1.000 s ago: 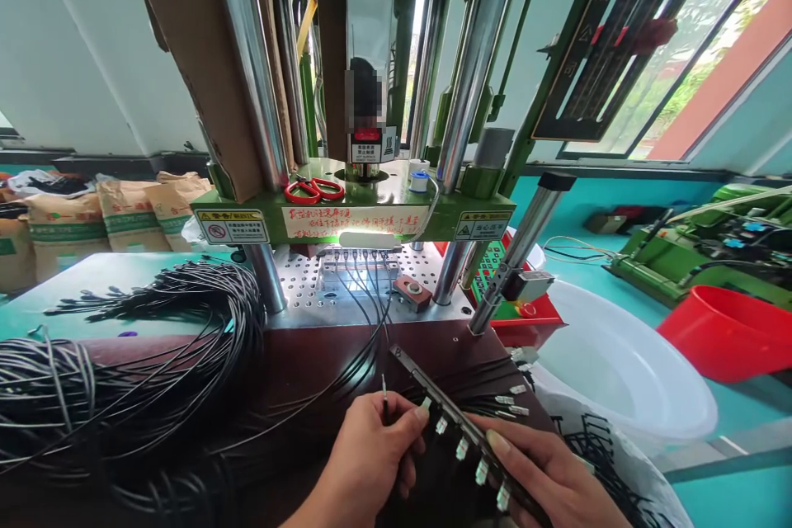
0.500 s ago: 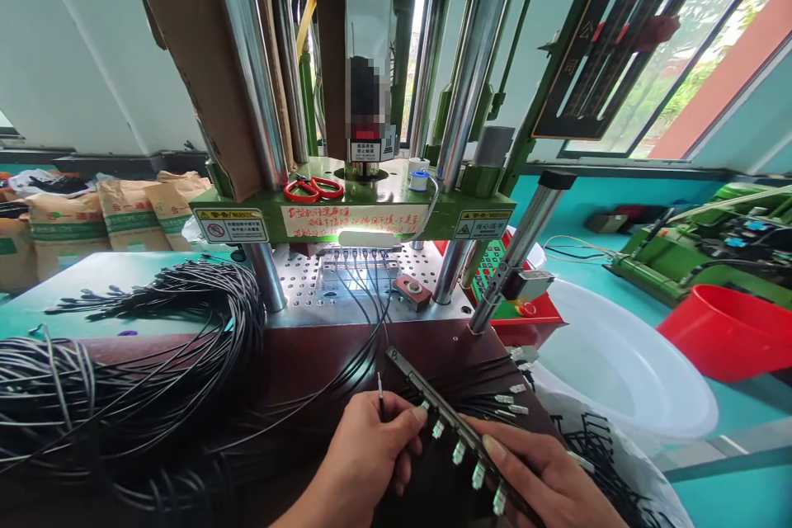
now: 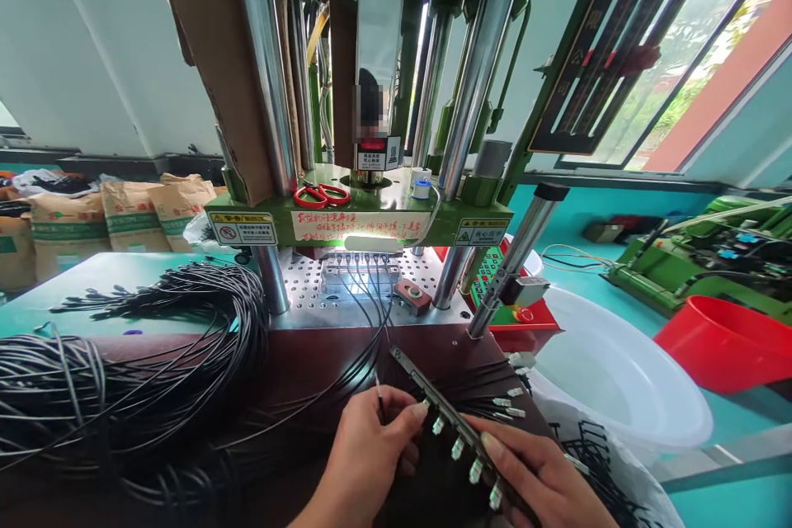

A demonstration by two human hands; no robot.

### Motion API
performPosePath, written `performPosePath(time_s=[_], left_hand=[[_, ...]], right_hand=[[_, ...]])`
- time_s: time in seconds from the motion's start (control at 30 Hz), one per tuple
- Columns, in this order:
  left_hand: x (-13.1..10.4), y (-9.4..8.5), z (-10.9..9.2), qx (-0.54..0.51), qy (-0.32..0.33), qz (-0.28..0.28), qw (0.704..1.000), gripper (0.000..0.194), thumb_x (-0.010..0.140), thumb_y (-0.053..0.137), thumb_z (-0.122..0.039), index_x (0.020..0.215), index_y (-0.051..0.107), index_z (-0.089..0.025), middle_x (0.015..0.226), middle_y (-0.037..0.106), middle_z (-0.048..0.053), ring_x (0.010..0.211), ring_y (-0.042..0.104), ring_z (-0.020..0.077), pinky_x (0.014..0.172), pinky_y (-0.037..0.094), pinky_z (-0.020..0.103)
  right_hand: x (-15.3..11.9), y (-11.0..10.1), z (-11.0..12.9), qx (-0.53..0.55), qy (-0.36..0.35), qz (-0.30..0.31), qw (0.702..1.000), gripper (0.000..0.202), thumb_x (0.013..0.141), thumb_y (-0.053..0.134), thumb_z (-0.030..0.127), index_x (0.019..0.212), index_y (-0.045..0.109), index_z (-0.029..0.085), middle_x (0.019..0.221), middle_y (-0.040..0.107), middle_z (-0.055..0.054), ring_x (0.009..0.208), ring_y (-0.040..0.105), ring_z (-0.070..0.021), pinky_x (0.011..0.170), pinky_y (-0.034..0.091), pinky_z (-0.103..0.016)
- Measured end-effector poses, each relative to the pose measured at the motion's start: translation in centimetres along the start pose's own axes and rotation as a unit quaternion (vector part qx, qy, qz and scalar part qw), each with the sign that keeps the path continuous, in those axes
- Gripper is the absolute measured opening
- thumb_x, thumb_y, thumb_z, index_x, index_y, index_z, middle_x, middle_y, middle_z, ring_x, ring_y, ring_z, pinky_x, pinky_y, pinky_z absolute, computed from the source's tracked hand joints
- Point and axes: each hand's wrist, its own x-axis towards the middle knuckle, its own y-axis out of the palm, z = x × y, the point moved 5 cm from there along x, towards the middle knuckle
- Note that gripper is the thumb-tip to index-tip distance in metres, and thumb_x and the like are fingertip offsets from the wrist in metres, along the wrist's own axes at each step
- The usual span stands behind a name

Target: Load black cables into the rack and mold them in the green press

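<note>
My right hand [image 3: 532, 470] is closed around the lower part of a dark metal bar [image 3: 426, 384], marked with a letter at its upper end. Several small silvery connectors [image 3: 457, 450] stick out along the bar's near-left side. At the upper one, my left hand [image 3: 374, 450] pinches a small connector [image 3: 424, 406] between thumb and forefinger, against the bar. A thin, dark tool with a bright pointed tip [image 3: 379, 386] also stands up from the left hand's fingers; its kind is unclear. The other left fingers are curled beneath.
Ahead stands a green press [image 3: 396, 219] with steel columns and a lit mould [image 3: 359, 276] with cables running from it. A large bundle of black cables [image 3: 235, 322] lies left. Red scissors [image 3: 322, 195] rest on the press. A white tub [image 3: 624, 379] and red bucket [image 3: 730, 342] are right.
The camera view has shifted slightly. Both hands keep their grip on the bar and connector, and the thin tool's tip leans a little differently.
</note>
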Motion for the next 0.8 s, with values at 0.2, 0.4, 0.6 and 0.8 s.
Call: performPosePath(time_s=[0.2,0.4,0.6,0.8], left_hand=[[-2.2,-2.8,-1.4,-0.152,-0.016,-0.008,0.988,0.036,0.065,0.078,-0.041,0.080,0.060,-0.014,0.064,0.063,0.001,0.063,0.058,0.0113,0.067,0.047,0.024],[-2.4,-1.9,-1.1,-0.149,-0.086,0.081,0.982,0.040,0.067,0.073,-0.047,0.079,0.052,-0.016,0.066,0.065,0.002,0.036,0.043,0.0046,0.036,0.030,0.018],[-0.3,-0.7,-1.1,-0.036,-0.069,0.050,0.996,0.040,0.068,0.067,-0.052,0.070,0.054,-0.015,0.056,0.057,-0.003,0.031,0.031,0.0011,0.033,0.017,0.018],[-0.1,-0.4,-0.7,-0.032,-0.071,0.052,0.996,0.038,0.069,0.066,-0.051,0.066,0.050,-0.016,0.050,0.051,-0.006,0.031,0.028,0.0011,0.034,0.015,0.019]], right_hand=[[0.5,-0.7,-0.8,0.017,-0.001,0.019,1.000,0.049,0.084,0.057,0.055,0.120,0.066,0.023,0.088,0.068,-0.008,0.080,0.062,-0.0208,0.059,0.051,-0.023],[0.6,-0.3,-2.0,0.068,0.050,0.051,0.995,0.053,0.087,0.053,0.055,0.128,0.059,0.021,0.066,0.059,-0.001,0.042,0.036,-0.0050,0.038,0.024,-0.016],[0.4,0.0,-1.0,0.046,0.043,0.080,0.995,0.054,0.086,0.052,0.058,0.126,0.061,0.021,0.054,0.051,0.002,0.037,0.035,-0.0057,0.036,0.025,-0.018],[0.4,-0.4,-0.8,0.017,0.031,0.066,0.997,0.054,0.082,0.056,0.059,0.122,0.065,0.023,0.068,0.063,-0.004,0.043,0.045,-0.0101,0.035,0.031,-0.020]])
